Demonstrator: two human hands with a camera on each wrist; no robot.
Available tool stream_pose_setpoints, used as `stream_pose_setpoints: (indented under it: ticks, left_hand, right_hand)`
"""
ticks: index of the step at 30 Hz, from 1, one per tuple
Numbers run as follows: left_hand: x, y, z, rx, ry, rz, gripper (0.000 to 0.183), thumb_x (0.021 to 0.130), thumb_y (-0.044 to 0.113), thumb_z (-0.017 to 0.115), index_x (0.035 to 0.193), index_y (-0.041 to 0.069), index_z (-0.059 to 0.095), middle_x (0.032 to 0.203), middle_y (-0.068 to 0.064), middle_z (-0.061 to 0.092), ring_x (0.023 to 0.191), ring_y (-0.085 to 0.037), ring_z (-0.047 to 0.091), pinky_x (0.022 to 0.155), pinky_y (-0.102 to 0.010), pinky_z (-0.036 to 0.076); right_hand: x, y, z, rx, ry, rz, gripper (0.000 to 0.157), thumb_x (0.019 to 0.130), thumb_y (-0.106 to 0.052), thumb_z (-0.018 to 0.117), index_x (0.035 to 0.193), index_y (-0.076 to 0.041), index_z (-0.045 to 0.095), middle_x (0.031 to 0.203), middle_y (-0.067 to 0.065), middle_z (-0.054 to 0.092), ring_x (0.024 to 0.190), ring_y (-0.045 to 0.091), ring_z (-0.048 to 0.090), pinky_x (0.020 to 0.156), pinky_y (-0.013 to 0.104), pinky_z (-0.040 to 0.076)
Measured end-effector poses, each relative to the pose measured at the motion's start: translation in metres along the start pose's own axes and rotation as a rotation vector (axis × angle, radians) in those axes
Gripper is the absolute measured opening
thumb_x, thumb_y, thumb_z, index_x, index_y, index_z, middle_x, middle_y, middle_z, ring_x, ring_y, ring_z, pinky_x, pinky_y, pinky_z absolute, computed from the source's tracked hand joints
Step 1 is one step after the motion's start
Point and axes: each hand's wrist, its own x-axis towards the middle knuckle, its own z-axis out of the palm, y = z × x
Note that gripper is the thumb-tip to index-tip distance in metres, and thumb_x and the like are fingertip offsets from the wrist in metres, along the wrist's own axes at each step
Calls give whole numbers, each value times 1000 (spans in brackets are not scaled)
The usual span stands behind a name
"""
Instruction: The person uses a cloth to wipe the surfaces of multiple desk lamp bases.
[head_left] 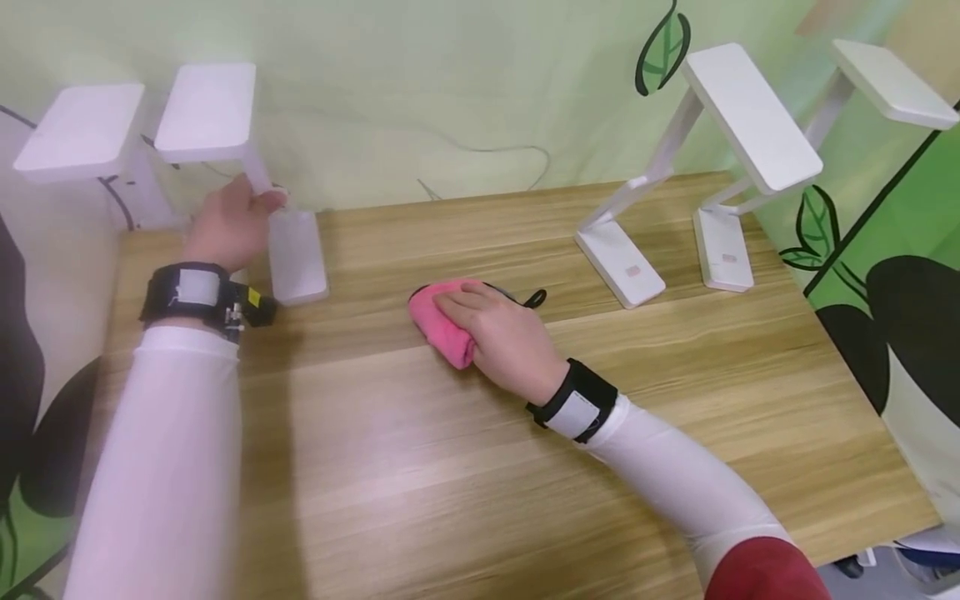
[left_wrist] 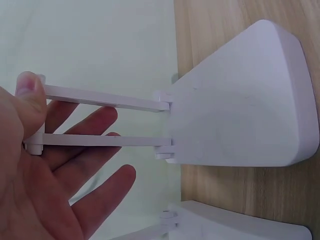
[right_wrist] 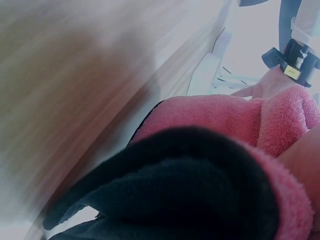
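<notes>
My left hand grips the folding arm of a white desk lamp at the back left of the table. In the left wrist view the thumb presses on the arm's joint, and the other fingers pass behind its two thin bars. The lamp's base is seen against the wood. Near the table's middle my right hand holds a folded pink cloth down on the wood. A dark underside and black edging show on the cloth in the right wrist view.
Another white lamp stands at the far left, beside the gripped one. Two more lamps, one nearer and one farther right, stand on the wooden table. A thin cable runs along the painted wall behind.
</notes>
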Motion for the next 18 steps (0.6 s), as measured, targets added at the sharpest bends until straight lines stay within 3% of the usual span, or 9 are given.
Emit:
stream_pose_setpoints:
  ticks: [5, 9, 12, 15, 18]
  left_hand:
    - [-5, 2, -2, -40, -28, -14, 78, 112, 60, 30, 166, 3, 25, 163, -28, 38, 140, -49, 42, 107, -69, 39]
    - [-11, 5, -5, -96, -35, -23, 85, 110, 62, 37, 167, 3, 15, 167, -29, 31, 145, -50, 38, 111, -69, 37]
    - [-19, 12, -7, -102, -40, -50, 98, 108, 66, 40, 169, 2, -3, 172, -30, 19, 152, -52, 30, 115, -71, 32]
    - [-27, 25, -9, 10, -69, -85, 106, 107, 70, 33, 163, -1, -22, 172, -33, 2, 156, -57, 15, 119, -74, 23]
    - [-37, 38, -11, 178, -90, -88, 102, 108, 69, 23, 161, -9, -14, 167, -41, 2, 152, -63, 14, 117, -76, 22]
  right_hand:
    - [1, 1, -2, 5, 13, 1, 54, 98, 12, 51, 145, -7, 67, 146, 11, 65, 142, 30, 56, 115, 42, 46]
    - [4, 2, -3, 20, 20, 8, 54, 97, 12, 51, 146, -6, 65, 148, 14, 64, 142, 33, 56, 114, 45, 47]
    - [8, 5, -5, 28, 20, 24, 54, 98, 11, 51, 148, -6, 64, 149, 15, 62, 142, 34, 55, 112, 47, 49]
    - [13, 9, -8, 25, 29, 45, 54, 99, 10, 52, 148, -6, 63, 150, 15, 62, 142, 34, 55, 112, 48, 49]
    - [17, 13, -10, 19, 28, 59, 54, 99, 9, 53, 149, -6, 62, 151, 15, 61, 143, 34, 54, 111, 48, 49]
